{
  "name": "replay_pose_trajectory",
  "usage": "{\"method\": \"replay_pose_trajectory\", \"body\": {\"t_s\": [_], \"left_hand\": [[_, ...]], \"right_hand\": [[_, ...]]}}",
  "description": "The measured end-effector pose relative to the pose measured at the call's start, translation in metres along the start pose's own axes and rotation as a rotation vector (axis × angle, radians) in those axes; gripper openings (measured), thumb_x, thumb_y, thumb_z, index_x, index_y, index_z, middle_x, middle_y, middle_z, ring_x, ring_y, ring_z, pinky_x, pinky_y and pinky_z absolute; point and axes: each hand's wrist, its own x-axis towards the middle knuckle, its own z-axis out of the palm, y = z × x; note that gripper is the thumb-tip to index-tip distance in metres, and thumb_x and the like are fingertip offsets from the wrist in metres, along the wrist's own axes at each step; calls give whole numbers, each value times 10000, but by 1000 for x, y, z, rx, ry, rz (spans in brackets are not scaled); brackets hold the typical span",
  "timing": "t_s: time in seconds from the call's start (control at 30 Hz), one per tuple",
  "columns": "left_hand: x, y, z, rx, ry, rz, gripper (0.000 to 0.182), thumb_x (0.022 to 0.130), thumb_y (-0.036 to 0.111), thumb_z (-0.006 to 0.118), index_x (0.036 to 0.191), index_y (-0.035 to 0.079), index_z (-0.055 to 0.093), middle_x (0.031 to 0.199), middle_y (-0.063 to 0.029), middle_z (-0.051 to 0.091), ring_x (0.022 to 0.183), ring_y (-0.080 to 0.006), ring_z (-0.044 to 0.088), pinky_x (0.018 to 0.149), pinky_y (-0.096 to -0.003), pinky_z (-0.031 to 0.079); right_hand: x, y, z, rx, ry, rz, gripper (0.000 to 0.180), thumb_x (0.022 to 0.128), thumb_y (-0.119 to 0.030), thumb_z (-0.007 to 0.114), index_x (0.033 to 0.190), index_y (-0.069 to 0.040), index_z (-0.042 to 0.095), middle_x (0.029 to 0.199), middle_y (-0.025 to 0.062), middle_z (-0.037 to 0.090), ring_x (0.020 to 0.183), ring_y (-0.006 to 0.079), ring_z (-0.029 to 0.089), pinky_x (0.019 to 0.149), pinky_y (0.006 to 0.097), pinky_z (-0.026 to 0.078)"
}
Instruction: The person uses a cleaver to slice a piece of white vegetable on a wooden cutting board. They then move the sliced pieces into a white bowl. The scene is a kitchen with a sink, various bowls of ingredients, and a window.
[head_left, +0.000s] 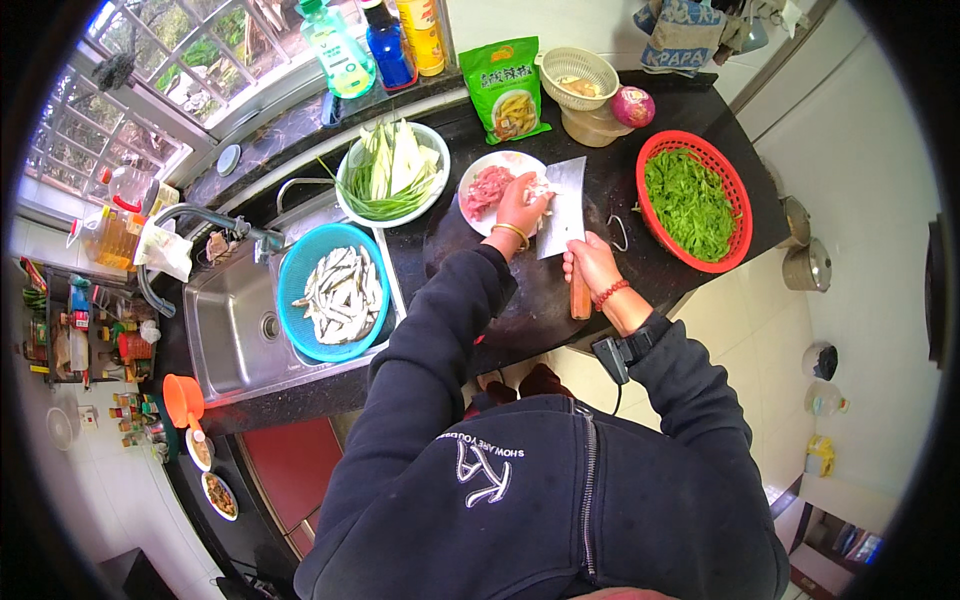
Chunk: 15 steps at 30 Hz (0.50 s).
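My right hand (596, 266) grips the wooden handle of a cleaver (562, 206). The wide steel blade points away from me, its left side next to a white plate (469, 172). Raw pink meat (487, 191) lies on the plate's left part. My left hand (521, 206) reaches over the plate, its fingertips at pale chopped pieces (537, 187) near the blade. Whether those fingers pinch any pieces is hidden by the hand. Below both hands is a dark round chopping board (525, 307), partly covered by my left sleeve.
Left stand a bowl of sliced greens (394, 169) and a blue basket of small fish (341, 292) at the steel sink (232, 330). A red basket of chopped leaves (690, 206) sits right. Behind are a green food packet (506, 90), a strainer (577, 75) and a red onion (632, 107).
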Motion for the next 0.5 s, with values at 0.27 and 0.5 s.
{"method": "replay_pose_trajectory", "body": {"t_s": [0.27, 0.5], "left_hand": [[2, -18, -16, 347, -175, 112, 317, 754, 87, 566, 1065, 37, 595, 1060, -160, 594, 989, -320, 570, 877, -368, 444], [-14, 6, -28, 617, -278, 593, 375, 715, 144, 624, 1089, 179, 607, 1233, -127, 499, 1150, -375, 448, 955, -414, 378]], "right_hand": [[35, 4, -16, -95, -2, -2, 48, 852, -120, 496, 844, -73, 500, 626, 3, 502, 494, 115, 495, 433, 277, 435], [45, -9, -34, -168, 56, -68, 61, 877, -139, 486, 860, -82, 498, 614, 3, 487, 476, 110, 479, 415, 265, 421]]}}
